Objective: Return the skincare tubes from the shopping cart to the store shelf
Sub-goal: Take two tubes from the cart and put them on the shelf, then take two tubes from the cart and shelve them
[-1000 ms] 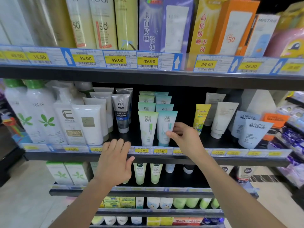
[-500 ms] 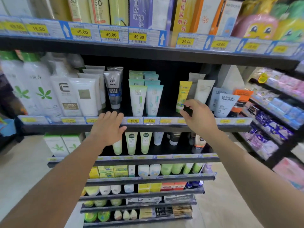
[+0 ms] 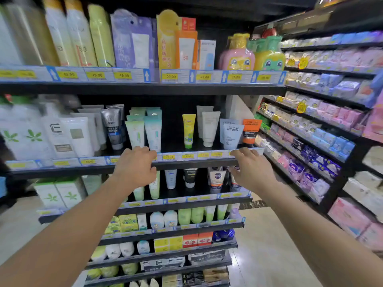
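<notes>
Two rows of skincare tubes stand cap-down on the middle store shelf (image 3: 186, 163): a pale green tube (image 3: 135, 134) in front at left, a light blue tube (image 3: 153, 134) beside it. My left hand (image 3: 134, 167) hovers in front of the shelf edge just below these tubes, fingers curled, holding nothing. My right hand (image 3: 251, 169) is further right, in front of the shelf edge under the L'Oreal tubes (image 3: 232, 135), fingers spread and empty. No shopping cart is in view.
A yellow tube (image 3: 188, 130) and white tubes (image 3: 209, 128) stand between the blue tube and the L'Oreal ones. Sunscreen boxes (image 3: 178, 41) fill the shelf above. More tubes sit on lower shelves (image 3: 186, 198). A side aisle rack (image 3: 323, 121) of packets runs at right.
My right hand let go of the light blue tube, left standing on the shelf, and drew back to the right. The view has pulled away from the shelf and swung right.
</notes>
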### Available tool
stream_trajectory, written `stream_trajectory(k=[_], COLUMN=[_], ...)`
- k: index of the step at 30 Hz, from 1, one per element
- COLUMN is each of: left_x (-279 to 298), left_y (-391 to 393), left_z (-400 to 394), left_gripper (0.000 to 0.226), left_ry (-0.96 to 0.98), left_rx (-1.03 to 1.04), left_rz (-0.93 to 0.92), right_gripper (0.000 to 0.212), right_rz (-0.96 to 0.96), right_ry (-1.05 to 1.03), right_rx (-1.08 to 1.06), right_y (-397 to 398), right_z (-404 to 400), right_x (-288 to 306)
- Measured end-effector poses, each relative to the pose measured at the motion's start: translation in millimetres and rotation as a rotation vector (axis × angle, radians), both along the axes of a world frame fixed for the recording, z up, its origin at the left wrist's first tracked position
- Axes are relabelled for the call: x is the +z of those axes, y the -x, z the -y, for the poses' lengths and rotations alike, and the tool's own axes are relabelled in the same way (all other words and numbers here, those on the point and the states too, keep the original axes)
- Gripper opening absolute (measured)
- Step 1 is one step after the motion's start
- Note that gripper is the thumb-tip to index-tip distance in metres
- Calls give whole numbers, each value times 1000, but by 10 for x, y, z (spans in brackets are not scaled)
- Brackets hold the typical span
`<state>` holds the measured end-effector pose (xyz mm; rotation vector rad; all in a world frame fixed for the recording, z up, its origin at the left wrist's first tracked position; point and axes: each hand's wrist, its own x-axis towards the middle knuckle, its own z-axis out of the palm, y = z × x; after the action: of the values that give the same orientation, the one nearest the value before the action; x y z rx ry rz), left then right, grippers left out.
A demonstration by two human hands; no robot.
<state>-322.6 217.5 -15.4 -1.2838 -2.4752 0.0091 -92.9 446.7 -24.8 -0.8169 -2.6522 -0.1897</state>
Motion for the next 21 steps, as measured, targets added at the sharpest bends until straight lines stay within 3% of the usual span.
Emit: stream_trajectory(k=[7,16,21], left_x=[87,-216,-414], left_y=[-1287,-3095,-4060], left_z=[-919,-2514,-3519], left_gripper=[39,37,40], left_ry=[-46,44,60], left_rx=[-124,-467,-688], left_rz=[46,28,93], right_gripper=[51,41,48], right_rz=[-15,-85,-74], right_ry=[56,97,128], right_rx=[-128,-429,-634], right_y=[-1455,-3395,-4418], right_z=[-527,-1112,-1539], right_x=[-19,-397,-664])
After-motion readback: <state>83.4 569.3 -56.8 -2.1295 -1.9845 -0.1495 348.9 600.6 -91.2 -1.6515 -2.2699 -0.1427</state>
